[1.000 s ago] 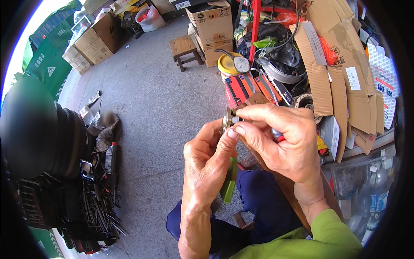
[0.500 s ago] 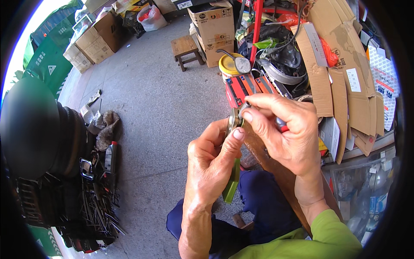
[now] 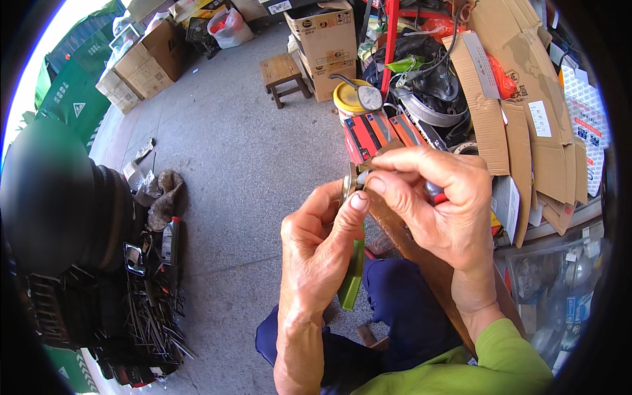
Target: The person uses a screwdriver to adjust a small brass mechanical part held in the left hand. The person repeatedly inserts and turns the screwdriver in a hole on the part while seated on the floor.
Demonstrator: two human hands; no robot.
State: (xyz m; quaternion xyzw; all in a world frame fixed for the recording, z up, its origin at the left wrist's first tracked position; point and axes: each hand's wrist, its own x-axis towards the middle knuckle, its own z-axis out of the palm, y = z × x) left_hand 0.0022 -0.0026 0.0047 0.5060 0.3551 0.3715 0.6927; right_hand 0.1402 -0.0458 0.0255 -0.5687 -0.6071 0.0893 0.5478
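Note:
In front of my knees, my left hand (image 3: 316, 243) pinches a flat metal piece (image 3: 350, 183) between thumb and fingers. A flat green strip (image 3: 352, 280) hangs below that hand; the hand hides how it joins the metal. My right hand (image 3: 438, 201) is closed, its thumb and forefinger holding a small grey, rounded part (image 3: 363, 176) against the metal piece's right side. A red-and-grey object (image 3: 435, 191) is tucked in the right hand's curled fingers, mostly hidden, so its kind cannot be made out.
A wooden bench edge (image 3: 421, 263) runs beneath my right hand. Beyond are red boxes (image 3: 367, 135), a yellow-rimmed bucket (image 3: 345, 99) and a small wooden stool (image 3: 283, 74). Flattened cardboard (image 3: 536, 148) leans at right. Metal rods and tools (image 3: 151, 309) lie at left.
The small grey part has moved slightly left and down against the metal piece, my right thumb and forefinger shifting with it. My left hand has moved slightly left.

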